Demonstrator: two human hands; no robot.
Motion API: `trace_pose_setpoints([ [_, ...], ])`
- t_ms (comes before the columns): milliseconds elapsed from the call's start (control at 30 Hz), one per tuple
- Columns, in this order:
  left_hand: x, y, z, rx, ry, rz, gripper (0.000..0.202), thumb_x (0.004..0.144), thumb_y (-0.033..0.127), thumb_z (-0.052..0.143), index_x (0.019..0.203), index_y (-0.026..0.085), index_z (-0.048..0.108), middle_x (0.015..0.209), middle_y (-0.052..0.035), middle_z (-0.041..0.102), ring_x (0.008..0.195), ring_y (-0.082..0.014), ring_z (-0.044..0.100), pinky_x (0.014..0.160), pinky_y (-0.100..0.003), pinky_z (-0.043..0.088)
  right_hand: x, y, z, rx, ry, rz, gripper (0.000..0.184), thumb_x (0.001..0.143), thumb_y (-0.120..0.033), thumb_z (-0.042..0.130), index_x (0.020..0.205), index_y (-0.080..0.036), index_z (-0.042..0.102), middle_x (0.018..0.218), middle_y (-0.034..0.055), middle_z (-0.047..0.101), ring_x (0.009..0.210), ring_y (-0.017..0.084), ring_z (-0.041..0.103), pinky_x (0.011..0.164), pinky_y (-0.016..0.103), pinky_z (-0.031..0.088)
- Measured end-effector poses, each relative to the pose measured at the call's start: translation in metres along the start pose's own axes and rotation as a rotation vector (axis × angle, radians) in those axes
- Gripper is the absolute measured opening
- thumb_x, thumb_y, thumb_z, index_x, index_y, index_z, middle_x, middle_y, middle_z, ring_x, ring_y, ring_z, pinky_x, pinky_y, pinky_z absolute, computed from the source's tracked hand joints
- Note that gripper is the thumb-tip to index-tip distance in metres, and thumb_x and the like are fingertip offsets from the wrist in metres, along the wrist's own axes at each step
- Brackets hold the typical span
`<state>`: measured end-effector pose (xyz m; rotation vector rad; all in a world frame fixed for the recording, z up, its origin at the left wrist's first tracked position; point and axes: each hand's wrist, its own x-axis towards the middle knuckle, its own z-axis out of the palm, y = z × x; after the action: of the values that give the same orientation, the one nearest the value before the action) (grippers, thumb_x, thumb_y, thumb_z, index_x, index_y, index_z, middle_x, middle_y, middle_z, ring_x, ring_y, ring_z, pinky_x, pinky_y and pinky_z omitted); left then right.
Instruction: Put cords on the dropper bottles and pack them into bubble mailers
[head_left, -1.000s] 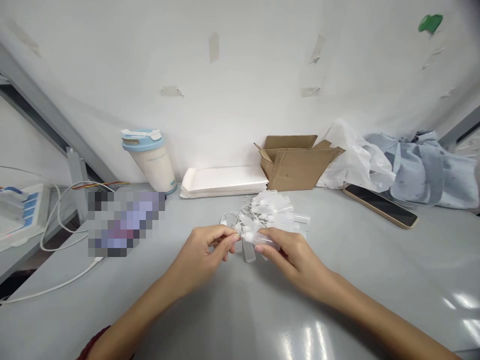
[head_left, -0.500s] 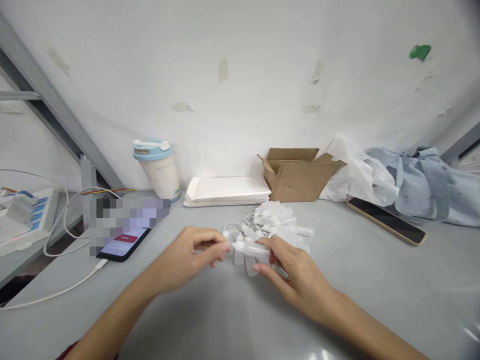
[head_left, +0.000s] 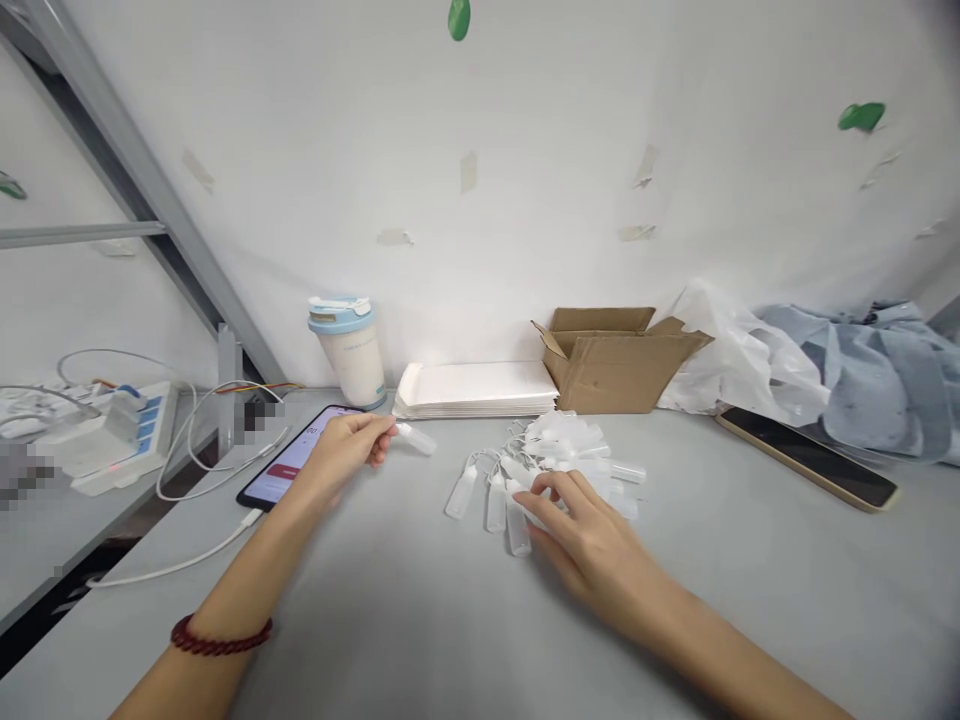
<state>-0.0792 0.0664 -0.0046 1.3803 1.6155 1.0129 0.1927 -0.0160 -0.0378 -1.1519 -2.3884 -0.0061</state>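
Note:
My left hand (head_left: 349, 450) is raised over the left of the table, thumb and fingers pinched on the capped end of a small translucent plastic bottle (head_left: 417, 440). That bottle points to the right, clear of the others. A pile of similar small bottles (head_left: 562, 435) with thin white strings lies in the middle of the table. At the pile's near side, my right hand (head_left: 581, 520) has its fingers curved and apart, the fingertips beside one bottle (head_left: 517, 525). Whether they touch it I cannot tell.
Against the wall stand a cup with a blue lid (head_left: 349, 350), a stack of white envelopes (head_left: 480, 390) and an open cardboard box (head_left: 630, 365). A charging phone (head_left: 281, 470) lies at left. Another phone (head_left: 806, 455) lies at right, by a plastic bag (head_left: 765, 365) and blue cloth (head_left: 877, 380).
My left hand has moved left and away from the pile, now carrying a small bottle. My right hand has let that bottle go and stays by the pile. The view has shifted slightly left.

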Motion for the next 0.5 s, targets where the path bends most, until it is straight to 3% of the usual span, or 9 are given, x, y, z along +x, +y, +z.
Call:
trace_pose_setpoints([
  [167,0.007,-0.010,0.003,0.170,0.021,-0.009,0.027,0.074,0.040,0.049,0.069,0.015,0.058,0.054,0.0031,0.050,0.044,-0.0105,0.047,0.046,-0.023,0.037,0.000,0.000,0.002,-0.020,-0.013,0.014,0.027,0.087,-0.009,0.040,0.105,-0.016,0.058,0.100,0.0145,0.051,0.083,0.022,0.051,0.062,0.035,0.049],
  [333,0.004,-0.010,0.009,0.395,-0.025,-0.007,0.026,0.068,0.043,0.054,0.063,0.017,0.058,0.049,0.0009,0.056,0.045,-0.0170,0.051,0.049,-0.026,0.036,-0.001,-0.002,0.002,0.002,0.008,0.042,0.024,0.085,-0.008,0.042,0.103,-0.015,0.057,0.101,0.0146,0.050,0.087,0.023,0.049,0.064,0.036,0.049],
  [433,-0.012,-0.005,0.025,0.494,-0.051,0.067,0.028,0.070,0.045,0.054,0.059,0.019,0.056,0.053,-0.0013,0.059,0.058,-0.0215,0.056,0.054,-0.027,0.035,-0.002,-0.003,0.001,0.017,0.019,0.049,0.023,0.085,-0.009,0.043,0.104,-0.014,0.056,0.104,0.0149,0.049,0.093,0.025,0.047,0.069,0.038,0.049],
  [500,-0.026,-0.002,0.040,0.547,-0.139,0.180,0.031,0.076,0.048,0.048,0.071,0.020,0.060,0.068,-0.0029,0.065,0.069,-0.0226,0.059,0.059,-0.028,0.036,-0.003,-0.003,0.001,0.026,0.034,0.039,0.023,0.086,-0.010,0.042,0.105,-0.014,0.055,0.106,0.0152,0.049,0.096,0.025,0.046,0.073,0.039,0.049],
])
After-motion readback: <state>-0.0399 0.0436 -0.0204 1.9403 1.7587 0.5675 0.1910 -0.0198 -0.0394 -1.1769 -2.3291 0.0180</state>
